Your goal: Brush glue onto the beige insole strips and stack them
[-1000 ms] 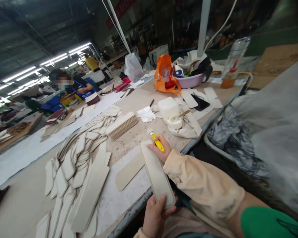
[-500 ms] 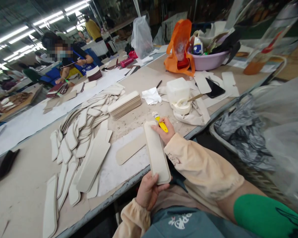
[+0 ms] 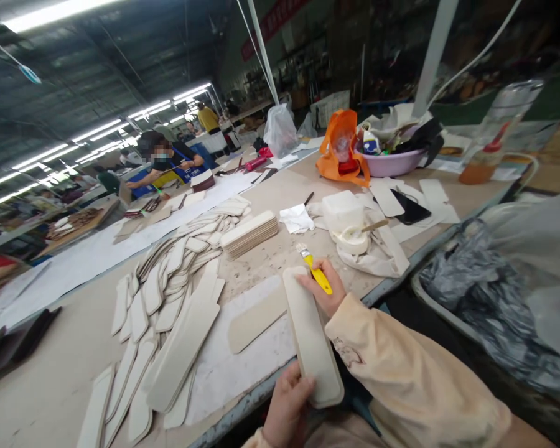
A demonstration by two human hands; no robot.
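My left hand (image 3: 287, 404) grips the near end of a long cream insole piece (image 3: 312, 336), held over the table edge. My right hand (image 3: 324, 294) pinches the far end of that piece and also holds a yellow-handled brush (image 3: 316, 271), bristles pointing away. Another flat beige piece (image 3: 254, 318) lies on a white sheet (image 3: 233, 367) just left of the held one. A white glue tub (image 3: 343, 218) with a stick in it sits on cloth beyond my right hand.
Several cream pieces fan out on the left (image 3: 168, 311), with a neat stack (image 3: 249, 233) behind. An orange bag (image 3: 343, 149), a pink basin (image 3: 392, 162), a phone (image 3: 410, 211) and a bottle (image 3: 499, 134) stand far right. A person (image 3: 168, 162) works at the far table. Bags (image 3: 485, 292) lie beside me.
My hands keep their grip on the piece and brush. The view has tilted up and the held piece now sits slightly lower and right in the picture.
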